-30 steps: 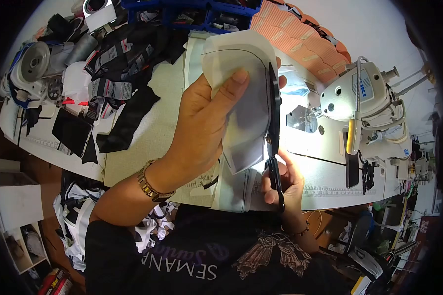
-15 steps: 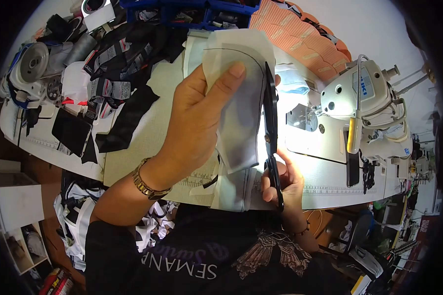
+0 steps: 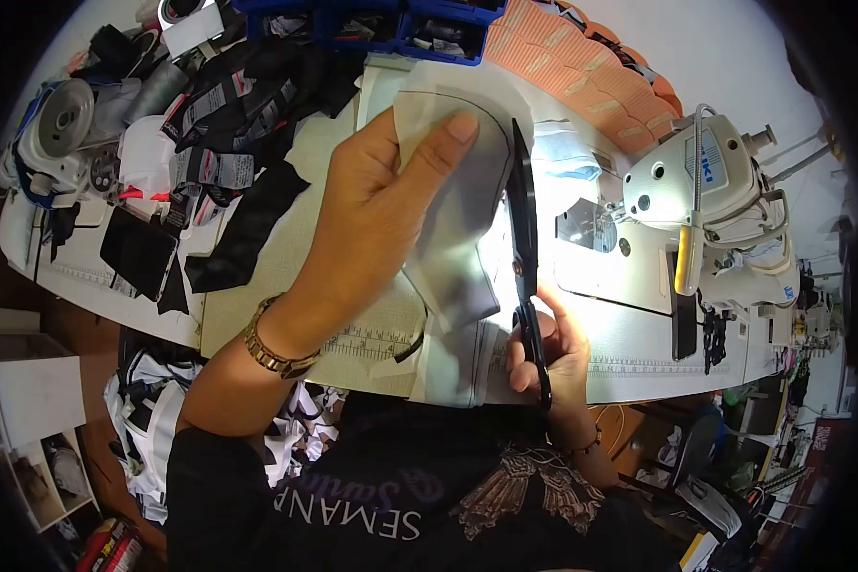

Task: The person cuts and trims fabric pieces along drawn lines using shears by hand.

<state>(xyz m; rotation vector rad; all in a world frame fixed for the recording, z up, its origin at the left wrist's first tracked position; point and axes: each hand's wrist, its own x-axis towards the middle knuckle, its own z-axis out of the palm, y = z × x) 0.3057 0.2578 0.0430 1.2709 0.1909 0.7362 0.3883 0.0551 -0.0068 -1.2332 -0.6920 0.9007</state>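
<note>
I'm seeing the left hand [image 3: 391, 195] pinching a thin, pale, line-marked sheet [image 3: 459, 214] above the table [image 3: 157, 319], its thumb pressing on the upper part. The right hand [image 3: 564, 353] is gripping black scissors [image 3: 523, 224] by the handles, the blades standing along the sheet's right edge; whether they're touching it, I'm not managing to tell. I'm judging the sheet light, flexible and easily creased, so I'm favouring a flat pinch on its broad middle.

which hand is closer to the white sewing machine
Right. The right hand, holding the black scissors, is to the lower left of the white sewing machine; the left hand, gripping the pale sheet, is farther left.
</note>
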